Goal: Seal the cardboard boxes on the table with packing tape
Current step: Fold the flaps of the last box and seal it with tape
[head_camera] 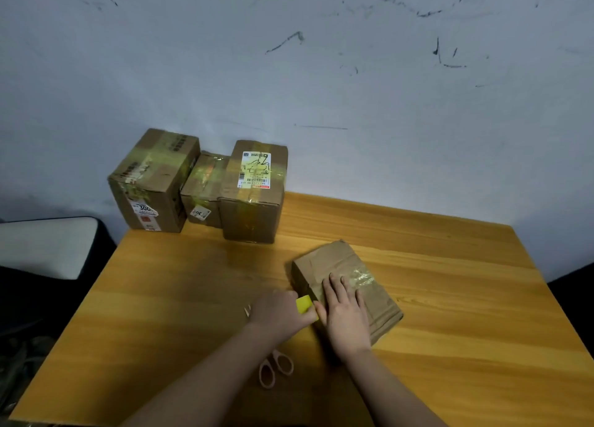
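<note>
A flat brown cardboard box (345,266) lies near the middle of the wooden table (450,298), with a strip of clear tape across its top. My right hand (345,314) rests flat on the box top, fingers straight, pressing the tape. My left hand (279,311) sits just left of the box and grips a yellow tape roll (303,304), mostly hidden by the fingers. Three taped boxes stand at the back left: a tall one (154,182), a small one (204,188) and a labelled one (254,195).
Scissors with pale pink handles (275,367) lie on the table under my left forearm. A white cushioned seat (48,246) stands off the table's left edge. A scuffed white wall rises behind the table.
</note>
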`<state>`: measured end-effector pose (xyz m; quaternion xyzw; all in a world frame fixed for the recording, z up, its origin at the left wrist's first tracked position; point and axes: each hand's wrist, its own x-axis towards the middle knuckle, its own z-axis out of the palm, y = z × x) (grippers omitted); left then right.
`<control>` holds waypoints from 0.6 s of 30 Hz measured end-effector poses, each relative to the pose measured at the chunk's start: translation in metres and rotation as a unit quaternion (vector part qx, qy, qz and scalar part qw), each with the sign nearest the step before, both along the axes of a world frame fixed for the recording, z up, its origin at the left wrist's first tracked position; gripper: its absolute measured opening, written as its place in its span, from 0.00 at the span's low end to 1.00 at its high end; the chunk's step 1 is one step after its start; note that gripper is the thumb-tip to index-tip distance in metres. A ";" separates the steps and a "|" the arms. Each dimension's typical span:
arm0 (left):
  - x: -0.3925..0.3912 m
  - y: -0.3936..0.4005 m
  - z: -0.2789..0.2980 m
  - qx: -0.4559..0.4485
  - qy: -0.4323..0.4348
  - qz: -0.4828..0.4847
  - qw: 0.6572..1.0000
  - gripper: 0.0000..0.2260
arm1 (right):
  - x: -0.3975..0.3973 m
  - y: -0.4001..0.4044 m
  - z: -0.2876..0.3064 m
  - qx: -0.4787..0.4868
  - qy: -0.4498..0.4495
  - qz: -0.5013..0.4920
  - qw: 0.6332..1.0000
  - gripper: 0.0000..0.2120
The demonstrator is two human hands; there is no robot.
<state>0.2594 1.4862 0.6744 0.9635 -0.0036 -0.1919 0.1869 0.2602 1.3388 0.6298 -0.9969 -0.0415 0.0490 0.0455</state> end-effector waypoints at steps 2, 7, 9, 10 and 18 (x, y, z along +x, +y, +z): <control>0.005 -0.003 0.003 -0.011 0.030 0.010 0.999 0.24 | 0.000 0.001 0.001 0.003 0.012 -0.005 1.000 0.29; 0.010 0.017 0.001 -0.105 0.098 0.075 0.987 0.18 | -0.003 0.000 -0.009 0.009 0.004 -0.019 1.000 0.38; 0.003 0.021 0.000 -0.100 0.100 0.081 0.987 0.17 | -0.004 0.000 -0.012 0.012 0.003 -0.012 1.000 0.37; -0.002 0.023 -0.004 -0.079 0.108 0.070 0.989 0.18 | -0.005 0.001 -0.014 0.014 0.007 -0.004 1.000 0.37; -0.013 0.037 -0.003 -0.016 0.157 0.074 0.985 0.26 | 0.000 -0.002 -0.003 0.058 0.005 -0.013 0.998 0.34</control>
